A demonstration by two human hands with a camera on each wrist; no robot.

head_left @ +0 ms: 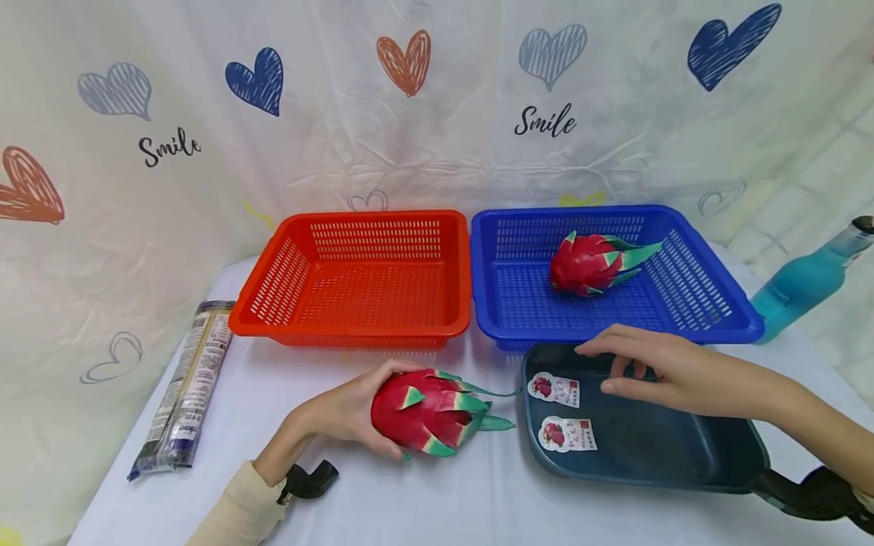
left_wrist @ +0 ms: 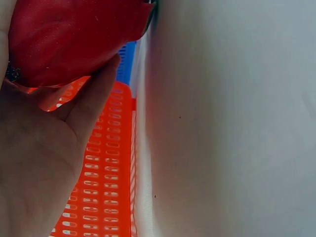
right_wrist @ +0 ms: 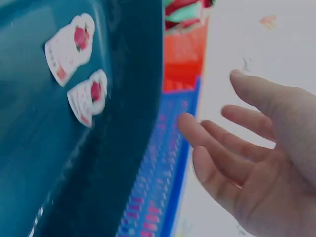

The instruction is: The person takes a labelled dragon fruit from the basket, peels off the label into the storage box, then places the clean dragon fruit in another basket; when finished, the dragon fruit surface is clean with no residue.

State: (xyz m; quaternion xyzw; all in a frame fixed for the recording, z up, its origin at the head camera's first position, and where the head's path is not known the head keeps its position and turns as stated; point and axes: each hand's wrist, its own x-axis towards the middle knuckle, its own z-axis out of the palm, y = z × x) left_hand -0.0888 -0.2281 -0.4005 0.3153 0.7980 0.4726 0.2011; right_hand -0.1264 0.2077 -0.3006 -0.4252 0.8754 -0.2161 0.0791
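A red dragon fruit [head_left: 426, 409] with green leaf tips is gripped by my left hand [head_left: 355, 406], in front of the red basket; its leaves point right. In the left wrist view my thumb and fingers curl round the dragon fruit [left_wrist: 69, 42]. My right hand [head_left: 676, 371] hovers over the dark tray [head_left: 649, 455], fingers loosely bent and holding nothing. Inside that tray lie two stickers with a dragon fruit picture, an upper sticker [head_left: 554, 389] and a lower sticker [head_left: 567, 434]. The right wrist view shows my right hand [right_wrist: 266, 163] apart from both stickers.
A red basket [head_left: 351, 331] and a blue basket [head_left: 614, 334] stand side by side at the back. Another dragon fruit [head_left: 594, 263] lies in the blue one. At the left is a long plastic-wrapped pack [head_left: 187, 387]; a blue bottle [head_left: 806, 284] stands at the right.
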